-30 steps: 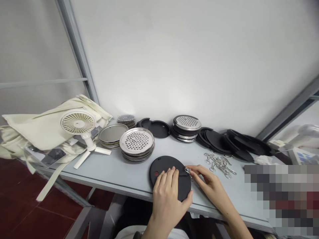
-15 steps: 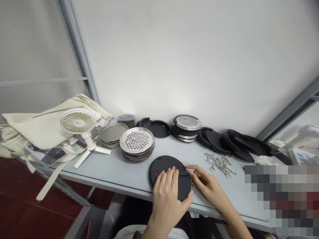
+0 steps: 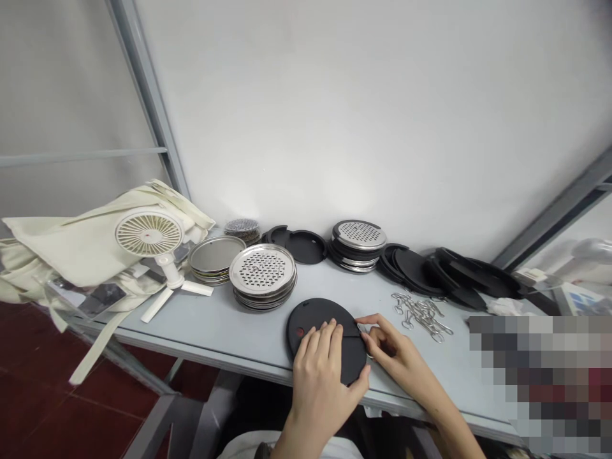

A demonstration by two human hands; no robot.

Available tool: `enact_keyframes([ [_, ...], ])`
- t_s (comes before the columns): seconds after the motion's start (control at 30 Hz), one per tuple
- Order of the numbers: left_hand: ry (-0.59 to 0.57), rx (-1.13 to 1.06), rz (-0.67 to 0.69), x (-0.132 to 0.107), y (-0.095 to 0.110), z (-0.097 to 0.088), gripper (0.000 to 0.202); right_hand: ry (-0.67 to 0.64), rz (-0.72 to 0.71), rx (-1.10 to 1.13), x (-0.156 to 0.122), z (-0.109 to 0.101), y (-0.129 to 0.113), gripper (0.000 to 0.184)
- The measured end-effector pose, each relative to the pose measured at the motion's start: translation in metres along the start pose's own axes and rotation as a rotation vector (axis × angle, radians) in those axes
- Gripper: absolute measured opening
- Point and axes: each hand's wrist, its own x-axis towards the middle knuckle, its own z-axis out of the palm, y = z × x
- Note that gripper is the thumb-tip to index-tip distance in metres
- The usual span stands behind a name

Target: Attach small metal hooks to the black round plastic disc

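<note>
The person's left hand (image 3: 319, 376) lies flat on a round black disc (image 3: 310, 317), with the fingers together and pointing to 12 o'clock. It presses the disc down on the grey table (image 3: 201, 338) and does not close around the edge. The disc has a small red dot (image 3: 299, 332) at its 9 o'clock side and a thin slit that runs in from its 3 o'clock edge.

The right hand (image 3: 396, 350) is at 3 o'clock from the disc. Its thumb and first finger are pinched almost closed on a small wire hook (image 3: 362, 330), which sits at the mouth of the slit, so the hook is touching the disc edge. The fingers hide part of the hook, and it is too small to see its exact shape.

At 2 o'clock from the right hand lies a loose pile of similar wire hooks (image 3: 421, 315), near but not touching. At 10 o'clock from the disc stands a stack of steel grater plates (image 3: 262, 271). Behind the hooks, at 1 o'clock from the disc, are black rings (image 3: 406, 271) leaning together.
</note>
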Motion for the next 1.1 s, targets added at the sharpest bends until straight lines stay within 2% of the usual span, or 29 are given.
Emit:
enact_keyframes([
  [0.5, 0.000, 0.005, 0.002, -0.0002, -0.0005, 0.0008, 0.051, 0.026, 0.013, 0.003, 0.0014, 0.0014, 0.0017, 0.035],
  [0.77, 0.003, 0.010, 0.002, 0.0000, 0.0000, 0.0005, 0.051, -0.020, 0.044, 0.005, -0.0004, -0.0011, -0.0031, 0.038],
  [1.1, 0.000, 0.016, 0.012, 0.0006, -0.0004, 0.0000, 0.051, 0.014, -0.009, -0.037, 0.0009, 0.0020, -0.0029, 0.029],
])
